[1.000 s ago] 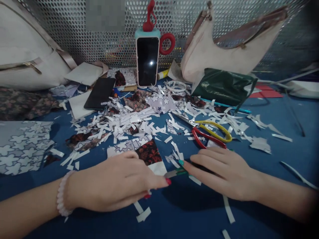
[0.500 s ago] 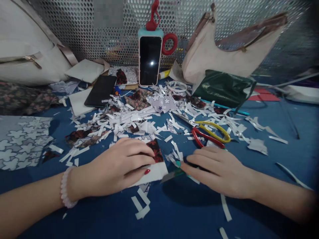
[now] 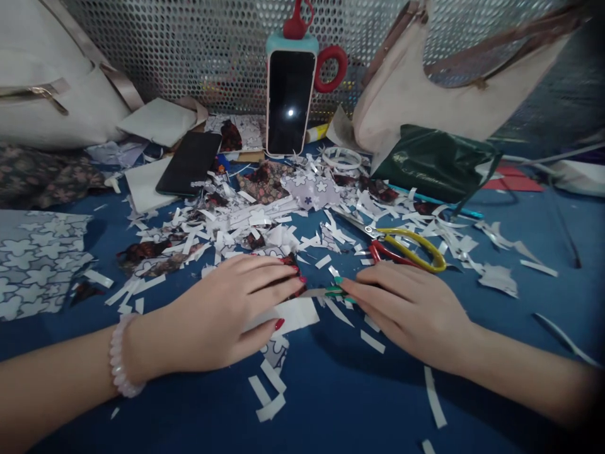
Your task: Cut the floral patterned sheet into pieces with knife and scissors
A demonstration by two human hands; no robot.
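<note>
My left hand lies palm down over a dark red patterned piece with a white strip along its near side. Its fingers stretch across the piece and the thumb is spread apart. From the left, my right hand's pinching fingers meet a thin metal blade, whose tip lies at the left fingertips, over the white strip's far edge. The grip end of the blade is hidden by the fingers. Beyond the right hand lie scissors with one yellow and one red handle.
Paper strips and scraps litter the blue table. A phone stands upright at the back, beside a dark flat phone-like slab. A pale handbag, a green pouch and flowered sheets lie around.
My right hand has raised the blade away from the near side to the white strip's far edge, turning it more edge-on. The left fingers have shifted right over the dark red piece.
</note>
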